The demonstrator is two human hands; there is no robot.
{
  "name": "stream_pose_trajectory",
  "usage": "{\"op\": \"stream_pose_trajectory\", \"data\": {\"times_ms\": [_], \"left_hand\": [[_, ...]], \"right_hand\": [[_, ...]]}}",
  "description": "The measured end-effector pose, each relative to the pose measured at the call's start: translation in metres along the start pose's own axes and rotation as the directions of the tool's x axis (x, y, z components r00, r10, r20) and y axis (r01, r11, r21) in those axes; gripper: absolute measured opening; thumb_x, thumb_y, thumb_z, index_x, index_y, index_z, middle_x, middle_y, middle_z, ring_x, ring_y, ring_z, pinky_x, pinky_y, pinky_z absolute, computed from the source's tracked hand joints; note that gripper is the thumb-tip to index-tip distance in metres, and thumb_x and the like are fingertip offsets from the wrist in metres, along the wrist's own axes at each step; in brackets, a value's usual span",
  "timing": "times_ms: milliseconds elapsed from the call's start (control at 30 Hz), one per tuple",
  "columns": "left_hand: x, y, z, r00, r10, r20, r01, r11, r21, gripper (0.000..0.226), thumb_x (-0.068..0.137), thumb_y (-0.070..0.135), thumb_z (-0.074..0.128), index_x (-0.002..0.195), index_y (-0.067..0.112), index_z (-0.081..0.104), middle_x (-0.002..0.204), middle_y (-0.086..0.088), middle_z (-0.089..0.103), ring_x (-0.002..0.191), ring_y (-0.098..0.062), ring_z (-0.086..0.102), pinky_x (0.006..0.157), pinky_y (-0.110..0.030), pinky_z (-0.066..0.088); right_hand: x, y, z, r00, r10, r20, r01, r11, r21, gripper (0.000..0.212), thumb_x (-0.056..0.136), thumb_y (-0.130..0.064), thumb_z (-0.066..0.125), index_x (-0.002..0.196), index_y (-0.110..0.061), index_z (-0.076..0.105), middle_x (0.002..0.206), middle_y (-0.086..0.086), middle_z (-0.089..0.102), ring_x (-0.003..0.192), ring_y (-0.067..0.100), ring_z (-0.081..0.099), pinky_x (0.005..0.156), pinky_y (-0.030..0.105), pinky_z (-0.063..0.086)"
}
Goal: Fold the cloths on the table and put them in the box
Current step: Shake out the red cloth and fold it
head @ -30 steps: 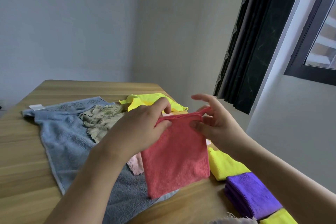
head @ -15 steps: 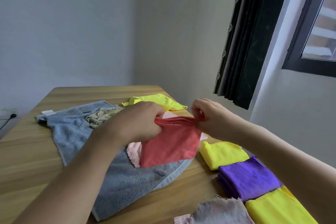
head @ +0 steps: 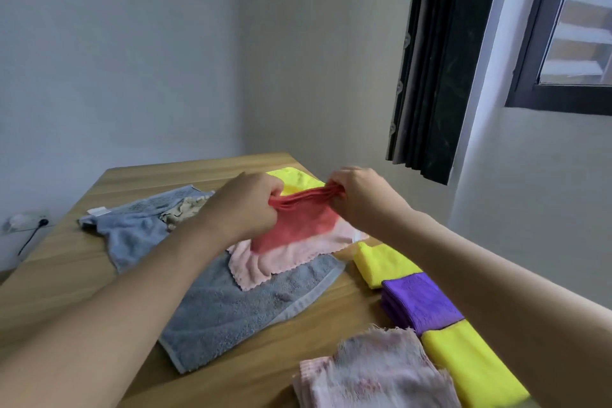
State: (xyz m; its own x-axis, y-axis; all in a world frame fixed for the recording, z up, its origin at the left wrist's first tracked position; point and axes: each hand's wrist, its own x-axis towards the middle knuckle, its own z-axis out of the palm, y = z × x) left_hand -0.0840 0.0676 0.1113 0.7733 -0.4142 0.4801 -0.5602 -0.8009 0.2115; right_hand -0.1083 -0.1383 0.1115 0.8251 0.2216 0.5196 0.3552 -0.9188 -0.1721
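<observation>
A red cloth [head: 298,225], folded into several layers, is stretched between my hands over the table's far side. My left hand [head: 245,205] grips its left end and my right hand [head: 361,197] pinches its right end. Its lower edge rests on a pale pink cloth [head: 284,258], which lies on a large blue-grey towel [head: 231,305]. An unfolded yellow cloth [head: 294,179] and a beige cloth [head: 182,212] lie behind my hands. No box is in view.
Folded cloths line the wooden table's [head: 66,275] right edge: a yellow one [head: 384,265], a purple one [head: 420,303], another yellow one [head: 470,364] and a frayed pink one [head: 374,374]. A dark curtain [head: 440,60] hangs at the right.
My hands have lowered the red cloth from hanging in the air until it touches the pink cloth, folded shorter. The view has tilted down, showing more folded cloths.
</observation>
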Motion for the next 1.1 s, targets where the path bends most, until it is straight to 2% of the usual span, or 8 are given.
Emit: {"op": "stream_pose_trajectory", "data": {"times_ms": [67,133,300,533,667,833,933,1100], "left_hand": [[-0.016,-0.004,0.014,0.998,0.016,0.065,-0.019,0.999,0.045,0.021,0.072,0.002,0.053,0.061,0.018,0.046,0.059,0.0,0.054,0.061,-0.019,0.055,0.05,-0.026,0.035],[-0.038,-0.01,0.039,0.95,-0.035,0.309,0.022,0.999,0.046,0.015,0.077,0.007,0.055,0.075,0.022,0.053,0.071,0.004,0.061,0.069,-0.012,0.061,0.061,-0.027,0.048],[-0.092,-0.03,0.103,0.725,-0.039,0.687,0.03,0.999,0.026,0.026,0.067,0.022,0.048,0.092,0.021,0.056,0.111,0.002,0.064,0.101,-0.021,0.061,0.088,-0.041,0.052],[-0.069,-0.044,0.093,0.751,-0.073,0.657,0.261,0.946,-0.194,0.02,0.079,0.033,0.066,0.092,0.021,0.057,0.088,-0.001,0.064,0.078,-0.014,0.059,0.073,-0.037,0.046],[-0.053,-0.066,0.115,0.816,-0.246,0.523,0.442,0.848,-0.291,0.011,0.089,0.039,0.063,0.092,0.031,0.056,0.102,0.001,0.066,0.093,-0.016,0.062,0.08,-0.032,0.048],[-0.047,-0.066,0.146,0.8,-0.454,0.393,0.553,0.812,-0.186,0.032,0.097,0.043,0.045,0.115,0.017,0.054,0.077,0.004,0.054,0.069,-0.014,0.052,0.061,-0.03,0.039],[-0.051,-0.06,0.157,0.825,-0.499,0.265,0.538,0.837,-0.102,0.03,0.097,0.038,0.038,0.123,0.024,0.046,0.087,0.005,0.057,0.079,-0.019,0.056,0.067,-0.034,0.044],[-0.051,-0.054,0.159,0.856,-0.476,0.202,0.499,0.863,-0.081,0.031,0.091,0.021,0.037,0.117,0.026,0.053,0.087,0.001,0.063,0.076,-0.022,0.059,0.064,-0.034,0.047]], "right_hand": [[-0.013,-0.002,0.011,0.995,-0.036,0.09,0.039,0.998,-0.039,0.013,0.084,-0.016,0.054,0.091,-0.015,0.065,0.091,0.006,0.066,0.086,0.028,0.061,0.065,0.032,0.042],[-0.03,-0.002,0.029,0.946,-0.02,0.324,0.051,0.995,-0.085,0.016,0.087,-0.02,0.053,0.098,-0.016,0.064,0.094,0.006,0.066,0.088,0.026,0.059,0.063,0.027,0.035],[-0.061,-0.005,0.072,0.661,0.031,0.749,0.086,0.99,-0.116,0.019,0.088,-0.026,0.051,0.094,-0.013,0.064,0.078,0.001,0.057,0.073,0.023,0.053,0.056,0.028,0.038],[-0.038,-0.002,0.078,0.587,0.168,0.792,-0.055,0.984,-0.168,0.023,0.092,-0.028,0.043,0.096,-0.013,0.061,0.084,0.004,0.058,0.068,0.018,0.05,0.056,0.028,0.039],[-0.024,0.009,0.087,0.613,0.277,0.74,-0.186,0.961,-0.206,0.017,0.093,-0.019,0.037,0.098,-0.011,0.051,0.076,0.002,0.048,0.061,0.015,0.041,0.05,0.028,0.031],[-0.015,0.015,0.115,0.65,0.349,0.675,-0.332,0.929,-0.161,0.05,0.093,-0.005,0.032,0.142,-0.013,0.024,0.085,0.011,0.056,0.061,0.018,0.046,0.049,0.028,0.036],[-0.013,0.024,0.138,0.675,0.369,0.639,-0.305,0.928,-0.214,0.019,0.092,-0.007,0.032,0.106,-0.011,0.044,0.109,0.016,0.063,0.069,0.021,0.051,0.056,0.029,0.039],[-0.017,0.027,0.161,0.689,0.375,0.62,-0.297,0.927,-0.23,0.02,0.093,-0.01,0.034,0.112,-0.011,0.039,0.103,0.009,0.05,0.082,0.023,0.05,0.075,0.034,0.036]]}}
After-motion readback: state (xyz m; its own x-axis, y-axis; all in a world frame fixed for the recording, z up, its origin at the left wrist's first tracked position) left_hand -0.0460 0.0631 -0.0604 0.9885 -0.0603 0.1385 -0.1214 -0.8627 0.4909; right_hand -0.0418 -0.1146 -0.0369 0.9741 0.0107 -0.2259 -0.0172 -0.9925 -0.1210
